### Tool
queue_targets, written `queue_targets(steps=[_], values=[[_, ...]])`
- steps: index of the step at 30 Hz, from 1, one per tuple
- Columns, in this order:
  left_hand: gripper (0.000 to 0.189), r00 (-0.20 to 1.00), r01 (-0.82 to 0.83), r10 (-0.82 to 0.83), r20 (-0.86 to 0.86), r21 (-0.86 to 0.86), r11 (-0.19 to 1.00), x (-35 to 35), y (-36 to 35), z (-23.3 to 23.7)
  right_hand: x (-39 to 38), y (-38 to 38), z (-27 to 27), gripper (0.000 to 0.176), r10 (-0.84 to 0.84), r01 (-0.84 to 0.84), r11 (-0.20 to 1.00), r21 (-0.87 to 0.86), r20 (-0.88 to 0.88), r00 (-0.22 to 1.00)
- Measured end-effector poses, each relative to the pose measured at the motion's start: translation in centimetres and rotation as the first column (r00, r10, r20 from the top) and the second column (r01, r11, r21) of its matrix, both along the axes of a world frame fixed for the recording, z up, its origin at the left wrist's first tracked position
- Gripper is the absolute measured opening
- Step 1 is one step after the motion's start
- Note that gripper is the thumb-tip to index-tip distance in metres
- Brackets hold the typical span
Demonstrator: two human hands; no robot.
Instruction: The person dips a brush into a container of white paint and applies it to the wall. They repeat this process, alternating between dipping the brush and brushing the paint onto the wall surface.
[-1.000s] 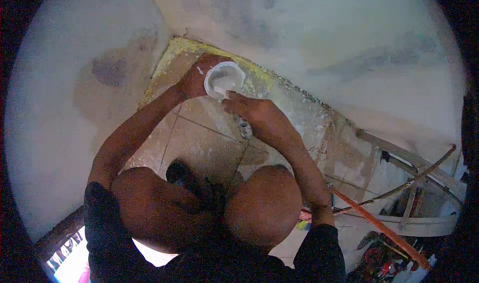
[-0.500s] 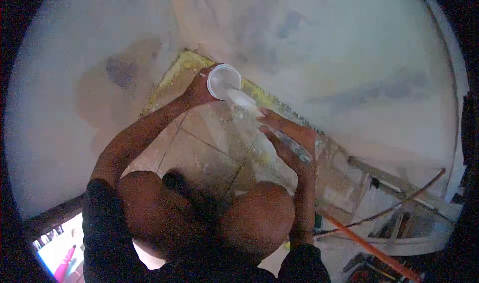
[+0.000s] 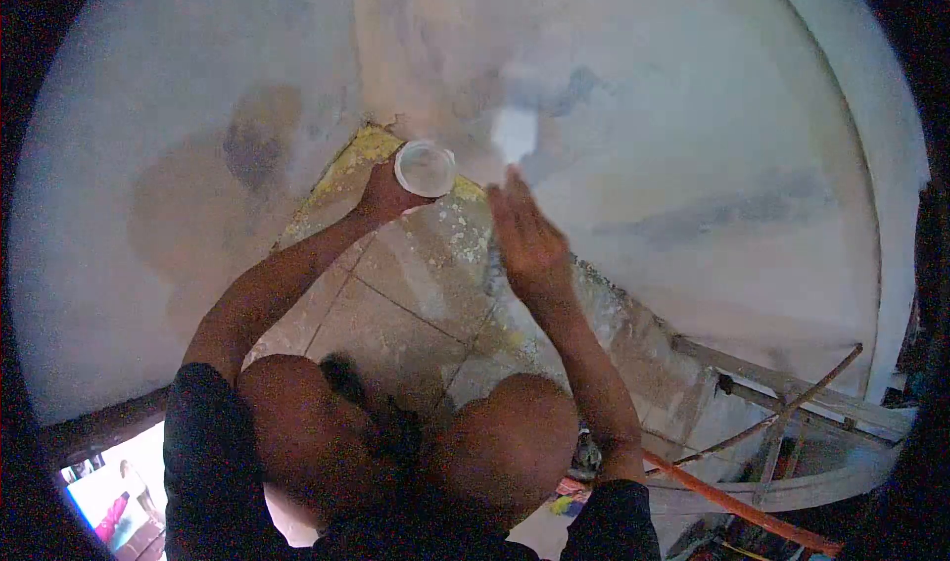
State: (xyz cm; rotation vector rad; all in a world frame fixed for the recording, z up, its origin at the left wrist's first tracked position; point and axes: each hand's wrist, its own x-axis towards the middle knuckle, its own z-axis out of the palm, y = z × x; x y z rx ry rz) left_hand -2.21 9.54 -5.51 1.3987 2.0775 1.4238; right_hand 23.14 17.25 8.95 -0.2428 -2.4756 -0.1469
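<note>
My left hand is wrapped round a round white tub, its opening turned up toward the camera. A whitish content shows inside it. To the right, my right hand is raised at the wall, holding a tool with a pale flat blade. The blade lies against or just in front of the wall, over a bluish-grey patch; contact cannot be told. The handle is hidden in the hand.
Both knees are bent below the hands. A yellow, flaking strip edges the stained floor tiles at the corner. A metal frame, a thin rod and an orange pole lie at the lower right.
My right hand has moved up from beside the tub to the wall, and the blade has left the tub's mouth. The tub has shifted slightly left.
</note>
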Motion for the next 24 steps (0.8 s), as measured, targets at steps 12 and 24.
queue_targets(steps=[12, 24], values=[[0.084, 1.000, -0.016, 0.016, 0.002, -0.037, 0.999, -2.2, -1.8, -0.4, 0.7, -1.6, 6.1, 0.046, 0.089, -0.087, 0.996, 0.022, -0.115, 0.989], [0.082, 1.000, -0.009, 0.009, 0.013, 0.028, 1.000, -1.3, -1.4, 0.6, -0.9, -0.8, -6.2, 0.051, 0.104, 0.084, 0.934, -0.346, 0.492, 0.865]])
